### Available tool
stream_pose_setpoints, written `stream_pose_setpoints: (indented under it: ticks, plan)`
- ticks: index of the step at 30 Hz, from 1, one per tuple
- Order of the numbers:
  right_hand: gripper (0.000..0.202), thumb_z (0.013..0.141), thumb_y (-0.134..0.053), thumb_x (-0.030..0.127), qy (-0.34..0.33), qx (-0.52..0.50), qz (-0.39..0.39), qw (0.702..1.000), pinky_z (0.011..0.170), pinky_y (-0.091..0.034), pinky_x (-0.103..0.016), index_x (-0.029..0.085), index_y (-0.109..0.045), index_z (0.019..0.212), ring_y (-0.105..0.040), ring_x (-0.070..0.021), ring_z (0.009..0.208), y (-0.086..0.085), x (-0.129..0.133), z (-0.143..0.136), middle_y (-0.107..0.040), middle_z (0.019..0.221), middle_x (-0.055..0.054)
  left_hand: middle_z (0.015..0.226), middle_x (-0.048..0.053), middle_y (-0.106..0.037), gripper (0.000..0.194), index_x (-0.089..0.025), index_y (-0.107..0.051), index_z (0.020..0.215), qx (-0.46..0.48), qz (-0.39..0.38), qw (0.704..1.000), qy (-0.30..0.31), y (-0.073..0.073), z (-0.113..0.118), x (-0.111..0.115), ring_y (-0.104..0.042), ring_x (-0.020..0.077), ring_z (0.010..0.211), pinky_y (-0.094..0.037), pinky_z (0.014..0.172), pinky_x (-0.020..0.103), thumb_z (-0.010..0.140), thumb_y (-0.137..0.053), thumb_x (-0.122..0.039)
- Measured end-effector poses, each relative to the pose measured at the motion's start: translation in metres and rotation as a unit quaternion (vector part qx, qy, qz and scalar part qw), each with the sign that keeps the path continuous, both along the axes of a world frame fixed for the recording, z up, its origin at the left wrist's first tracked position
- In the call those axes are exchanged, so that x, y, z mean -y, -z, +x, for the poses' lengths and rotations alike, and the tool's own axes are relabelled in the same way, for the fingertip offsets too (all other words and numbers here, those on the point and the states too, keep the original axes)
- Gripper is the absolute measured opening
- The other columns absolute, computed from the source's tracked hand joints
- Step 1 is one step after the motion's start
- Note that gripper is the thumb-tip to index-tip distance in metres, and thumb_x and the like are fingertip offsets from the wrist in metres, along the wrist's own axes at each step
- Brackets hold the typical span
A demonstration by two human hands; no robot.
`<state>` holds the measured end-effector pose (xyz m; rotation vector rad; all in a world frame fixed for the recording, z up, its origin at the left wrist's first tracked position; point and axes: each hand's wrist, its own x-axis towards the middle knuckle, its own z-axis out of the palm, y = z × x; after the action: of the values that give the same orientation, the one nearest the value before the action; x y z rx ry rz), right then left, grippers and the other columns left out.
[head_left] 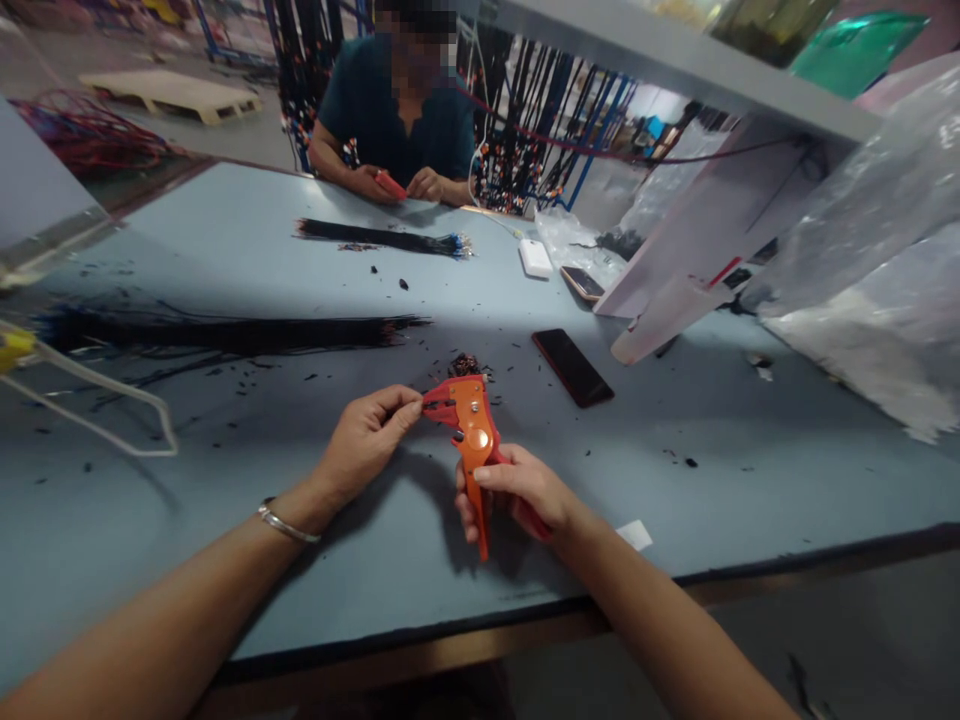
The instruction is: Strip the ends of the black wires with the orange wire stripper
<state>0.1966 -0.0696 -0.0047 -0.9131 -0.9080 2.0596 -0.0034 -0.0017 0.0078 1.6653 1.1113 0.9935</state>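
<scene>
My right hand is wrapped around the handles of an orange and red wire stripper, held upright above the table with its red jaws facing left. At those jaws, the thumb and forefinger of my left hand are pinched together on what looks like a thin black wire, mostly hidden by the fingers and jaws. A small heap of cut wire scraps lies just behind the tool. Further left stretches a long bundle of black wires with bare-looking ends towards the right.
Across the table sits a person holding a red tool, behind a second wire bundle. A dark phone, another phone and a white box lie right. A white wire frame stands left; plastic bags right.
</scene>
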Motion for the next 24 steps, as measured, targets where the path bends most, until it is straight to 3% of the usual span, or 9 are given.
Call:
stream_pose_setpoints:
  ticks: [11,24]
  plan:
    - [0.033,0.074,-0.072,0.042,0.003,-0.010,0.027,1.000,0.045,-0.052,-0.023,0.012,-0.061,0.080,-0.065,-0.0150,0.049,0.0010,0.0022,-0.0044,-0.067,0.061,-0.004,0.073,0.002,-0.064,0.025,-0.017,-0.067,0.077,0.019,0.006,1.000,-0.017,-0.0022,0.0011,0.0022,-0.056,0.0161,0.070,-0.045,0.067,0.025,0.082,-0.058,-0.040]
    - [0.036,0.076,-0.073,0.044,0.000,-0.028,0.051,0.998,0.040,-0.051,-0.022,0.012,-0.059,0.079,-0.062,-0.0141,0.045,0.0024,0.0061,-0.0050,-0.065,0.059,-0.003,0.064,-0.001,-0.059,0.024,-0.016,-0.065,0.077,-0.036,0.106,0.993,-0.026,-0.0035,-0.0003,0.0092,-0.049,0.0119,0.059,-0.039,0.055,0.021,0.087,-0.052,-0.034]
